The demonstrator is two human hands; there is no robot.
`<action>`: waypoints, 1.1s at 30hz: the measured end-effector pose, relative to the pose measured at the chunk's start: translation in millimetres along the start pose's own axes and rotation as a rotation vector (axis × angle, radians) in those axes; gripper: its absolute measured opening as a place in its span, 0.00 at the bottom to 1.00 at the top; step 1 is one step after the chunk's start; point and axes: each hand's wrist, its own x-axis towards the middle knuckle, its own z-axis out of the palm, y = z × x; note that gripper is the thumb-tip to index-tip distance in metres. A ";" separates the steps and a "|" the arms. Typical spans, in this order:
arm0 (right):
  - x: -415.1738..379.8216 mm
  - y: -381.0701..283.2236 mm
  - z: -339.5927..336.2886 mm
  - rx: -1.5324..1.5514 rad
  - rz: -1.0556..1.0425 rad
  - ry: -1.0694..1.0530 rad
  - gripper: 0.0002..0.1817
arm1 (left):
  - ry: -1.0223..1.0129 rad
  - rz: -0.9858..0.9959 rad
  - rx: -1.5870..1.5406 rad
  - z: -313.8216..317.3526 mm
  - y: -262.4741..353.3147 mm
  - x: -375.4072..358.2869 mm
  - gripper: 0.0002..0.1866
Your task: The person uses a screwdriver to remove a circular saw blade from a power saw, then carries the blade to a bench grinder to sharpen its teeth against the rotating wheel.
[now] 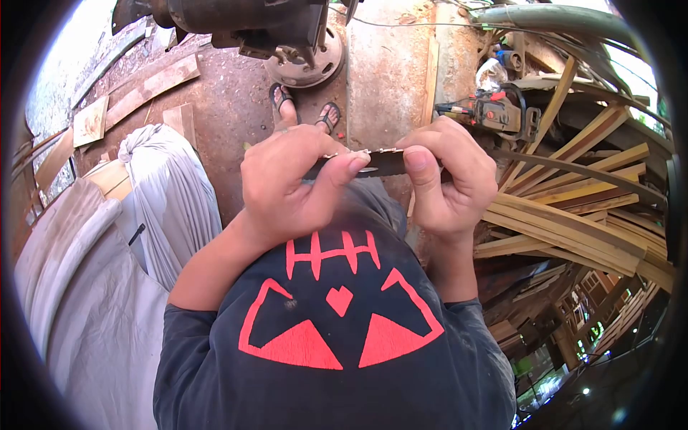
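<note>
In front of my chest is a dark flat bar (390, 165) that looks like a chainsaw guide bar, with a light slot in it. A saw chain (383, 151) runs along its far edge. My left hand (290, 179) is closed on the left part, its thumb pressed by the chain. My right hand (451, 172) pinches the chain and bar at the right, thumb and curled fingers together. The fingers hide both ends of the bar. Beyond my right hand, a chainsaw body (494, 113) rests at the right.
A machine part (244, 25) overhangs the top, above a round metal wheel (312, 61). Wooden strips (573, 229) are piled at the right. A grey cloth cover (172, 179) drapes over something at the left, near loose boards (154, 93). A thick pipe (552, 16) crosses the upper right.
</note>
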 end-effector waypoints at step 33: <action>3.7 -2.4 -0.7 -0.106 0.234 0.040 0.06 | 0.030 -0.275 -0.114 9.1 -8.5 8.0 0.13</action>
